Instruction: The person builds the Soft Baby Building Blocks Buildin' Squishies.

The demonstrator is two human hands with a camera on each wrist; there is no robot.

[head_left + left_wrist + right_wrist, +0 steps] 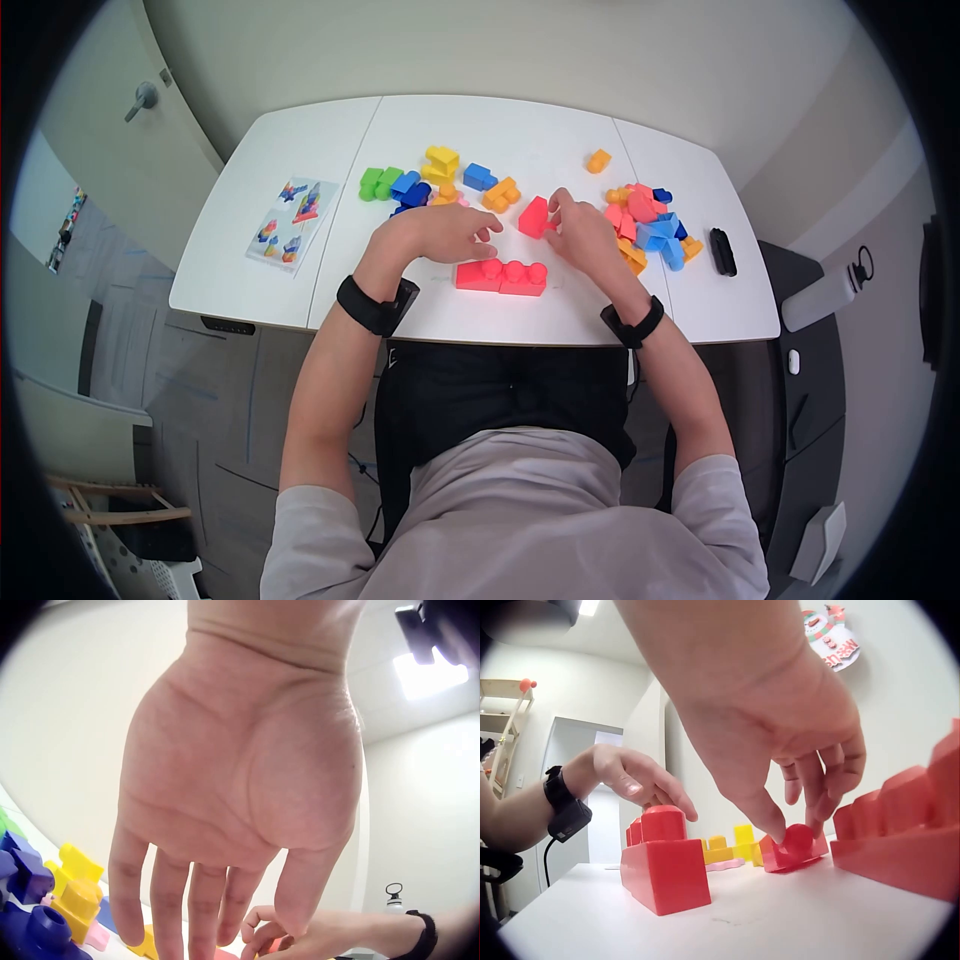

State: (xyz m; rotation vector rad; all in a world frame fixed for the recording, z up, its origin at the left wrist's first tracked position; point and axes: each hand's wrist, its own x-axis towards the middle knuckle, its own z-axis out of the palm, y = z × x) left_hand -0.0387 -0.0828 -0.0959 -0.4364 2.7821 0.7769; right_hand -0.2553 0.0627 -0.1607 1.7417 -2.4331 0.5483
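A red toy building block (pixel 534 217) lies on the white table, tipped on its side. My right hand (pixel 585 238) pinches it; in the right wrist view the thumb and fingertips are at the round stud of this red block (pixel 799 840). My left hand (pixel 452 234) hovers to the left, holding nothing, and in the left wrist view its fingers (pixel 169 900) hang nearly straight. Just below the left fingertips, near the table's front, is a row of red blocks (pixel 500 280) set end to end with studs up.
Green blocks (pixel 380 183), yellow blocks (pixel 440 164) and blue ones lie behind the left hand. A mixed pile of blocks (pixel 655 228) sits right of the right hand, beside a black case (pixel 722 252). A picture sheet (pixel 293 224) lies at left; a lone orange block (pixel 598 161) farther back.
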